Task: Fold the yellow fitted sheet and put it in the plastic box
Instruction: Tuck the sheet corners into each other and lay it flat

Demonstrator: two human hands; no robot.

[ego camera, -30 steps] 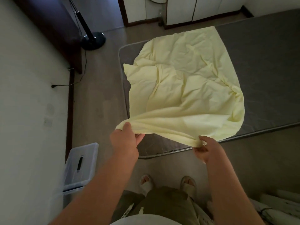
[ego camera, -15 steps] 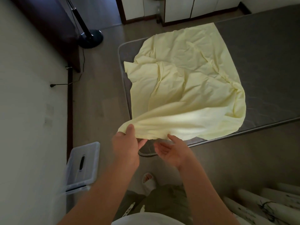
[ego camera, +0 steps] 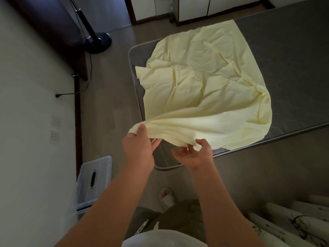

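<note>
The yellow fitted sheet (ego camera: 204, 82) lies rumpled on the mattress (ego camera: 293, 59) toward 1 o'clock, its near edge lifted. The left hand (ego camera: 138, 148) grips the near corner. The right hand (ego camera: 193, 155), palm up, pinches the hem beside it. The lidded plastic box (ego camera: 92, 182) stands at 8 o'clock.

**Both hands at the sheet's near corner**

The yellow sheet (ego camera: 204, 77) is lying crumpled across the grey mattress (ego camera: 288, 59), with its near corner hanging raised above the bed's edge. The left hand (ego camera: 138, 148) is gripping that corner, thumb on top. Just beside it, the right hand (ego camera: 194, 155) is facing palm up, thumb and curled fingers pinching the hem. The plastic box (ego camera: 94, 179) is sitting lidded on the floor by the wall.
</note>
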